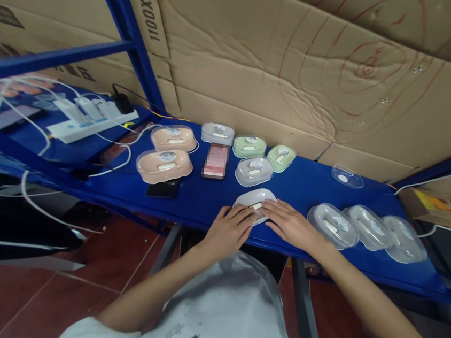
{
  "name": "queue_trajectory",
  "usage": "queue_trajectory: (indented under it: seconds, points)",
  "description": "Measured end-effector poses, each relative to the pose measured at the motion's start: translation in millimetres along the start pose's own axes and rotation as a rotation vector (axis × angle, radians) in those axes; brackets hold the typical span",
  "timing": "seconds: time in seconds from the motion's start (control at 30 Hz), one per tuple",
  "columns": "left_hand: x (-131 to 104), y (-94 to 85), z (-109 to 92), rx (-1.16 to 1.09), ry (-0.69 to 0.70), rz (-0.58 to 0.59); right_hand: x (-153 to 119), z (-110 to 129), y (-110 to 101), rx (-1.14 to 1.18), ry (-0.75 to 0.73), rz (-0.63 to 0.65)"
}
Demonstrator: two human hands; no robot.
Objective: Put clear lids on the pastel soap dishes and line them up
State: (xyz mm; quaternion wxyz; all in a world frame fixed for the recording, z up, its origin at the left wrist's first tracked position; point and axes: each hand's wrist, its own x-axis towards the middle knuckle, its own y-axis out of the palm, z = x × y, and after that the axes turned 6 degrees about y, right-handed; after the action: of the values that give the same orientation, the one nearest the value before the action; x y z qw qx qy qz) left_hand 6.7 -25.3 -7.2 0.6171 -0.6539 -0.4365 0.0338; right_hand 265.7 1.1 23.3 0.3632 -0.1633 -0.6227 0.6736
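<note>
A pale grey-white oval dish point(247, 197) lies near the front edge of the blue table, with a small white bar point(256, 206) on it. My left hand point(229, 231) rests over the dish's left side, fingers stretched towards the bar. From the right, my right hand point(290, 224) reaches over the dish, its fingertips at the bar. Whether either hand grips the bar is too small to tell. Just behind the dish sits a lidded grey box point(254, 171). A clear lid point(347, 176) lies apart at the back right.
Peach boxes point(164, 166) stand at left, one beside a dark phone point(163, 188). Green boxes point(281, 157) and a pink-screened phone point(215, 161) are at the back. Grey boxes point(333, 225) line the right. A power strip point(93, 125) with cables lies far left, past a blue post.
</note>
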Motion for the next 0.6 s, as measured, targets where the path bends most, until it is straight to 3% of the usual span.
queue_trajectory:
  seconds: [0.07,0.13,0.17,0.23,0.27,0.37,0.47,0.6]
  points:
    - [-0.8,-1.4,4.0,-0.013,-0.012,0.002,5.9,-12.0,-6.9,0.074,-0.008,0.044]
    - [-1.9,-2.5,9.1,-0.026,-0.025,-0.004,14.4,-41.2,-23.4,0.104,0.091,0.087]
    - [-2.6,-2.8,11.7,-0.033,-0.033,-0.016,18.6,-61.7,-35.0,0.084,0.206,0.093]
    - [-4.3,-2.8,16.2,-0.049,-0.057,-0.067,24.3,-108.5,-61.3,-0.081,0.652,0.094]
    - [-5.2,-2.7,17.9,-0.06,-0.068,-0.1,24.9,-131.4,-74.1,-0.132,0.791,0.067]
    - [-7.3,-2.7,21.2,-0.129,-0.085,-0.172,19.9,-181.2,-102.1,-0.176,1.028,0.031]
    - [-8.5,-3.6,23.3,-0.213,-0.095,-0.184,14.5,-194.1,-111.7,-0.112,1.101,0.012]
    - [-9.3,-4.7,24.7,-0.266,-0.118,-0.168,12.2,-163.6,-113.9,0.081,1.002,-0.087]
